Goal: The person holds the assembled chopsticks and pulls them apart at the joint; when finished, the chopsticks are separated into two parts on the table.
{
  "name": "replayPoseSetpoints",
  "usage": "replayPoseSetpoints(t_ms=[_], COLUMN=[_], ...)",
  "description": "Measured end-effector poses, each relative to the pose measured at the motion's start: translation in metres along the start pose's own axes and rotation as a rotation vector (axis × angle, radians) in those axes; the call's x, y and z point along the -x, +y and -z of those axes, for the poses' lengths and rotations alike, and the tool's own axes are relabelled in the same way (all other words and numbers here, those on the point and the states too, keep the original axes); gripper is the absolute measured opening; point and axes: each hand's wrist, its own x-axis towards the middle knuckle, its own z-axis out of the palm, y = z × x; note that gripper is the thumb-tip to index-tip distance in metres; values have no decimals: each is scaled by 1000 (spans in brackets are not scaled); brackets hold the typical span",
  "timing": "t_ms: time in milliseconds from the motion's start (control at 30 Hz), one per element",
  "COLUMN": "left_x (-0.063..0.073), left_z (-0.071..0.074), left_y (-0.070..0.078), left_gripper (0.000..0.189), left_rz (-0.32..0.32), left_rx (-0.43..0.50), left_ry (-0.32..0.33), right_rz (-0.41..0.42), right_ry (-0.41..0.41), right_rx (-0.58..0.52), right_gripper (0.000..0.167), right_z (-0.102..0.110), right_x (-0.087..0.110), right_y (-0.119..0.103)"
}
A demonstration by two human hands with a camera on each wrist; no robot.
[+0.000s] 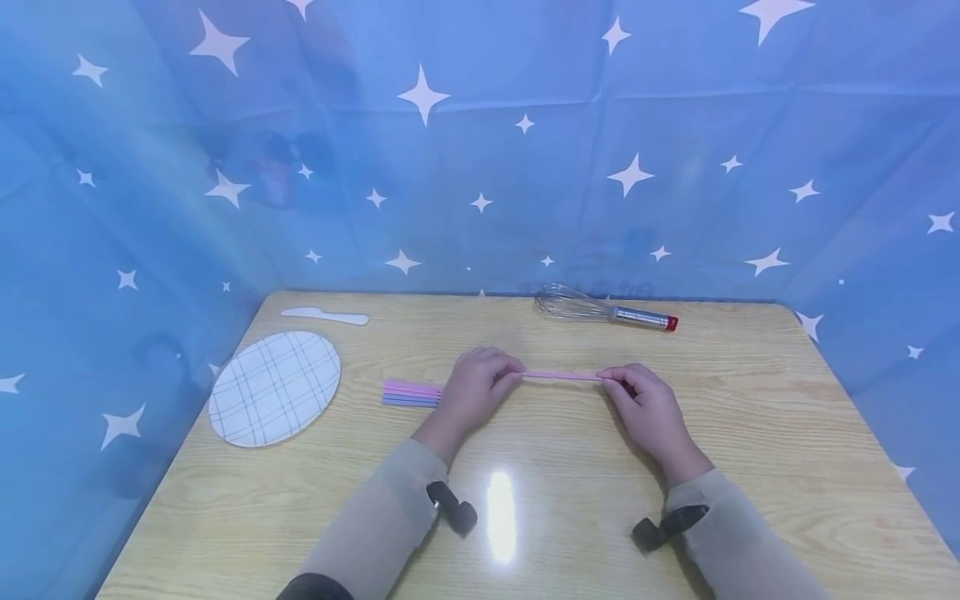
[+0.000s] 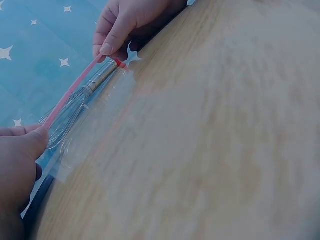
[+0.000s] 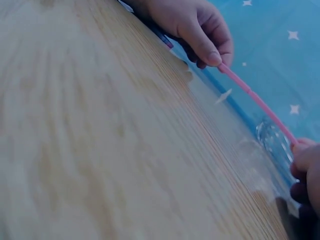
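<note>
Stretched level between both hands is a thin pink straw [image 1: 561, 376], with a small joint near its middle in the right wrist view. My left hand [image 1: 477, 390] pinches one end between thumb and forefinger. At the other end, the thumb and fingertips of my right hand [image 1: 647, 410] grip it. In the left wrist view the straw [image 2: 71, 94] runs above the tabletop, overlapping the whisk behind. A row of pink and blue straws [image 1: 408, 393] lies on the table beside the left hand, which hides its right end.
On the wooden table [image 1: 570, 517], a wire whisk [image 1: 607, 312] with a red-tipped handle lies near the back edge. At the left are a white checked oval plate [image 1: 275, 388] and a white plastic knife [image 1: 326, 316]. A blue star-patterned curtain [image 1: 480, 158] surrounds the back and sides.
</note>
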Motion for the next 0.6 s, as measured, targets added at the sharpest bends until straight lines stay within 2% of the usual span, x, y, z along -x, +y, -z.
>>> replayPoseSetpoints(t_ms=[267,500,600], left_x=[0,-1,-2], left_z=[2,8,8], left_y=[-1,-9,-12], left_gripper=[14,11,11], left_rz=[-5,52,56], left_rx=[29,56,44], left_ry=[4,112,87], right_rz=[-2,-107,-104], right_ry=[0,47,45], right_rx=[-2,-30,-32], right_gripper=[12,17,17], right_z=[-1,5,6], right_x=[-3,-5,-5], right_y=[1,5,6])
